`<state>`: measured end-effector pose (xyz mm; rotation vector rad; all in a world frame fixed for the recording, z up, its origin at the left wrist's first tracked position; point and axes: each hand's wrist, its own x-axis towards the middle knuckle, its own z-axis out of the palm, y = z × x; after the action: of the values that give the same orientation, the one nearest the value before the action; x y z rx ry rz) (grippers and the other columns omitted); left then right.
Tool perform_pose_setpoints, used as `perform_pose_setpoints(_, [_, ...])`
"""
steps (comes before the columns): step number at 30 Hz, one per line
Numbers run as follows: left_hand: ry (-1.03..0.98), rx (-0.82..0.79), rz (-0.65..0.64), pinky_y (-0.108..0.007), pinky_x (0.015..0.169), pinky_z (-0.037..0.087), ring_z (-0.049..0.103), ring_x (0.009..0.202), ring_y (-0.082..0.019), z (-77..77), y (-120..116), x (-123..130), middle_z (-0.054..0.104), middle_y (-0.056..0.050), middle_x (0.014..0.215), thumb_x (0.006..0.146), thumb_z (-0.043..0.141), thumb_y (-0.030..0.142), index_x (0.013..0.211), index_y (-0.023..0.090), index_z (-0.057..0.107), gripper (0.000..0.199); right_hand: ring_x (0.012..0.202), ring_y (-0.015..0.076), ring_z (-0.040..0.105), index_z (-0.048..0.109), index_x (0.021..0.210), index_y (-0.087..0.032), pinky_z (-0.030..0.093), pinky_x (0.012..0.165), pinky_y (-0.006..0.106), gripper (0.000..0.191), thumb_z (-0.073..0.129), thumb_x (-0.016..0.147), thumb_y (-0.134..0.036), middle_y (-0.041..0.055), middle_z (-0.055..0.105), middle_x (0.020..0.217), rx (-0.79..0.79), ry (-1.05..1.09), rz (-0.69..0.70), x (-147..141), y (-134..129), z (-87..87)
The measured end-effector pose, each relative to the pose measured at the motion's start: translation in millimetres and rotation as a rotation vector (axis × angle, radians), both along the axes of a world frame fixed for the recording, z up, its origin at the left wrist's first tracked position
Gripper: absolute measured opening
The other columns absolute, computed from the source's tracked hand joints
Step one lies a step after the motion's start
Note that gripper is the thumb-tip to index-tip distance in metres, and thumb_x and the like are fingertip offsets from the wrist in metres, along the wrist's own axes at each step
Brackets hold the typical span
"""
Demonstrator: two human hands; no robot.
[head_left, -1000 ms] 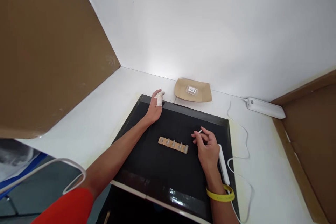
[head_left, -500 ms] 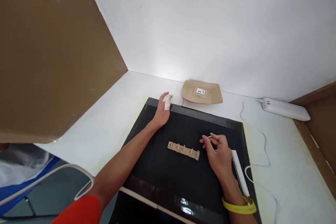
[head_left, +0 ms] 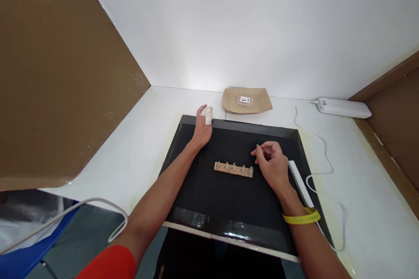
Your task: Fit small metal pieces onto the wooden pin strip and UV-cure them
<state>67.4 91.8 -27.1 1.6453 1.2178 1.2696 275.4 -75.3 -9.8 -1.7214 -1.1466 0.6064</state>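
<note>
Now, compared with half a second ago, we see that the right hand (head_left: 272,162) is curled a little more tightly, and the slim white stick (head_left: 257,145) pinched between its thumb and fingers shows only a short tip, where slightly more of it was visible. In our judgement, this means that the grip on the stick is being adjusted, while the tan rectangular strip with greyish pegs (head_left: 230,169) remains untouched. This strip lies near the middle of the black flat board (head_left: 209,196), to the left of the right hand and apart from it. The left hand (head_left: 203,133) stays at the far left edge of the board; its fingers are partly bent, with a white wrapping (head_left: 208,116) on this hand, and we cannot tell whether they hold something.

As for writing, a white label (head_left: 245,99) is on the small clear box (head_left: 244,104) in the brown paper tray (head_left: 262,100) at the far side; its dark marks are too small for us to read. On the yellow wristband (head_left: 301,217) we cannot make out letters, and on the white oblong device (head_left: 343,108) at far right we find no readable brand.
</note>
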Motion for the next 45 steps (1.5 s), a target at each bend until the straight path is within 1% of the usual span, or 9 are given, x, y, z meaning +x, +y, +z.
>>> perform_pose_setpoints(5, [0.017, -0.001, 0.009, -0.041, 0.11, 0.052, 0.062, 0.12, -0.024, 3.9, 3, 1, 0.058, -0.016, 0.139, 0.107, 0.033, 0.072, 0.137, 0.019, 0.054, 0.064, 0.05, 0.0134, 0.064, 0.051, 0.092, -0.025, 0.049, 0.055, 0.028, 0.028, 0.064, 0.09, -0.049, 0.0075, 0.083, 0.094, 0.016, 0.039, -0.022, -1, 2, -0.4])
perform_pose_setpoints(11, [0.02, -0.009, 0.021, -0.04, 0.113, 0.05, 0.061, 0.124, -0.024, 3.5, 3, 0, 0.056, -0.014, 0.144, 0.108, 0.034, 0.066, 0.137, 0.023, 0.055, 0.056, 0.049, 0.0135, 0.065, 0.052, 0.104, -0.025, 0.051, 0.054, 0.03, 0.034, 0.059, 0.095, -0.056, 0.0109, 0.083, 0.109, 0.024, 0.093, -0.036, 1, 3, -6.0])
perform_pose_setpoints(16, [0.017, -0.005, 0.029, -0.04, 0.113, 0.05, 0.061, 0.127, -0.025, 1.0, 4, -1, 0.054, -0.015, 0.147, 0.108, 0.034, 0.064, 0.137, 0.023, 0.054, 0.054, 0.05, 0.0135, 0.064, 0.054, 0.126, -0.025, 0.052, 0.057, 0.032, 0.042, 0.06, 0.097, -0.055, 0.0096, 0.083, 0.112, 0.014, 0.11, -0.025, 4, 5, -7.6])
perform_pose_setpoints(22, [-0.014, -0.008, 0.037, -0.039, 0.109, 0.052, 0.063, 0.121, -0.024, 0.4, 3, 0, 0.056, -0.016, 0.142, 0.107, 0.035, 0.066, 0.135, 0.021, 0.055, 0.057, 0.051, 0.0133, 0.062, 0.055, 0.131, -0.025, 0.053, 0.059, 0.033, 0.045, 0.057, 0.098, -0.055, 0.0095, 0.082, 0.115, -0.003, 0.126, -0.013, 5, 6, -10.0])
perform_pose_setpoints(32, [-0.034, -0.007, 0.011, -0.042, 0.115, 0.049, 0.064, 0.12, -0.023, 2.7, 0, 6, 0.055, -0.016, 0.144, 0.111, 0.034, 0.056, 0.125, 0.02, 0.059, 0.046, 0.052, 0.0125, 0.059, 0.058, 0.132, -0.02, 0.045, 0.047, 0.027, 0.056, 0.065, 0.089, -0.054, 0.012, 0.083, 0.106, -0.001, 0.247, -0.033, 3, 5, 0.1])
perform_pose_setpoints(35, [-0.018, -0.006, -0.008, -0.04, 0.12, 0.046, 0.062, 0.127, -0.023, 6.2, -4, 8, 0.054, -0.015, 0.147, 0.111, 0.036, 0.054, 0.117, 0.02, 0.063, 0.044, 0.051, 0.0124, 0.058, 0.059, 0.132, -0.016, 0.042, 0.044, 0.026, 0.061, 0.069, 0.082, -0.05, 0.0104, 0.083, 0.096, -0.007, 0.319, -0.012, 3, 11, 7.3])
perform_pose_setpoints(38, [0.002, -0.008, -0.022, -0.041, 0.123, 0.043, 0.059, 0.134, -0.026, 8.8, -6, 9, 0.05, -0.017, 0.152, 0.11, 0.039, 0.056, 0.111, 0.018, 0.066, 0.047, 0.048, 0.012, 0.057, 0.064, 0.129, -0.015, 0.042, 0.043, 0.025, 0.061, 0.072, 0.077, -0.044, 0.0062, 0.081, 0.082, -0.012, 0.385, 0.034, 6, 28, 19.2])
perform_pose_setpoints(41, [0.015, -0.005, -0.03, -0.043, 0.118, 0.048, 0.062, 0.13, -0.027, 7.5, -6, 10, 0.045, -0.018, 0.157, 0.107, 0.044, 0.061, 0.122, 0.017, 0.066, 0.051, 0.046, 0.0118, 0.058, 0.069, 0.121, -0.015, 0.042, 0.043, 0.024, 0.053, 0.072, 0.075, -0.041, 0.0038, 0.079, 0.075, -0.004, 0.444, 0.079, 10, 52, 30.6])
perform_pose_setpoints(45, [0.045, 0.019, -0.045, -0.046, 0.114, 0.051, 0.062, 0.132, -0.03, 1.3, -3, 9, 0.048, -0.019, 0.155, 0.1, 0.057, 0.067, 0.129, 0.018, 0.067, 0.058, 0.047, 0.0118, 0.059, 0.073, 0.108, -0.017, 0.041, 0.043, 0.024, 0.042, 0.071, 0.072, -0.039, 0.0035, 0.078, 0.075, 0.021, 0.524, 0.099, 10, 79, 29.2])
